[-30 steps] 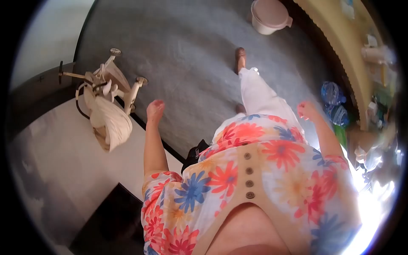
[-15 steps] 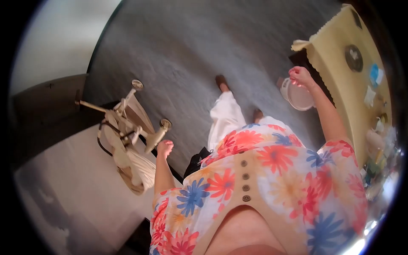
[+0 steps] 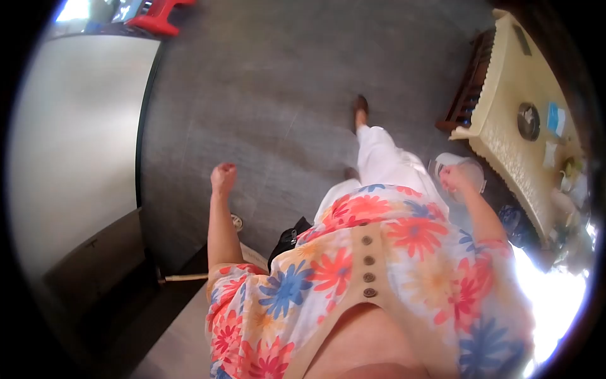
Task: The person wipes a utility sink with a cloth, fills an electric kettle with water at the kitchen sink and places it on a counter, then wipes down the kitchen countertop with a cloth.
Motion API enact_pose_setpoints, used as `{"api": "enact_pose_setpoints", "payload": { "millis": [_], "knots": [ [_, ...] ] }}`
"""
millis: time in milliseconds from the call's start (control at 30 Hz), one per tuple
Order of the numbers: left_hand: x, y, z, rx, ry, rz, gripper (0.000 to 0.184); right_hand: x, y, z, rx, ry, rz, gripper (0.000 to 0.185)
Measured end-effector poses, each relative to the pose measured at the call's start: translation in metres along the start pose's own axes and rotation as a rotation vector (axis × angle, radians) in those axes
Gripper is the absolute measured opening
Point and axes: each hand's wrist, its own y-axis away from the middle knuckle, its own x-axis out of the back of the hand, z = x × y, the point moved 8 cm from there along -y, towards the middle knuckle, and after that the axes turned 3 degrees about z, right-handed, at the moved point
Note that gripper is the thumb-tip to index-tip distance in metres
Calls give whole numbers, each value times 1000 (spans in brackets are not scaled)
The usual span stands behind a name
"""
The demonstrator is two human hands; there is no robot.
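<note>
Bucket [image 3: 449, 158] stood on the floor [image 3: 284, 95], near your right hand [image 3: 452, 179]; seemingly light, stiff plastic, best gripped by its rim. Your right hand and left hand [image 3: 223, 179] had fingers curled closed, nothing showing.

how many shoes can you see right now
2: the front shoe, out ahead, and the rear shoe, nearer the body, partly hidden by the white trousers.
</note>
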Motion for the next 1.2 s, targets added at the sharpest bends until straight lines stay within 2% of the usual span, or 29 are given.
{"api": "enact_pose_setpoints", "payload": {
  "millis": [100, 167, 200, 267, 333, 433, 533, 667, 700, 767, 800, 867, 933, 1100, 1200],
  "knots": [
    [16, -76, 76, 21, 327, -92, 22, 15, -18, -44, -120, 97, -19, 11],
    [4, -119, 72, -17, 279, -95, 22, 31, -46, -97, -135, 150, -18, 11],
    [6, -133, 68, -38, 253, -103, 22, 40, -68, -126, -74, 185, -13, 12],
    [25, -147, 84, -169, -92, -131, 20, 70, -102, -223, 49, 241, -32, 14],
    [17, -183, 30, 49, -36, -243, 18, 106, -116, -340, 223, 13, 98, 16],
    [46, -205, 13, 347, 117, -239, 17, 140, -147, -495, 431, -159, 79, 12],
    [84, -250, 25, 605, 142, -280, 16, 156, -179, -620, 560, -217, 52, 15],
    [129, -369, 21, 568, 198, -250, 13, 148, -210, -701, 496, -230, 66, 14],
    [148, -404, 37, 523, 159, -262, 12, 140, -222, -704, 480, -222, 54, 13],
    [183, -472, 66, 434, 77, -279, 9, 127, -244, -694, 287, -155, 80, 10],
    [178, -526, 34, 399, 178, -294, 12, 120, -249, -691, 178, -104, 82, 10],
    [224, -613, 74, 123, -102, -262, 18, 115, -246, -692, 69, -112, 110, 11],
    [257, -694, 139, 17, -197, -194, 20, 110, -251, -702, 28, -158, 106, 11],
    [287, -853, 309, -295, -53, -83, 18, 122, -277, -771, -88, -138, 65, 13],
    [283, -922, 339, -362, 59, -91, 19, 149, -320, -842, -122, -120, 42, 13]
  ]
}}
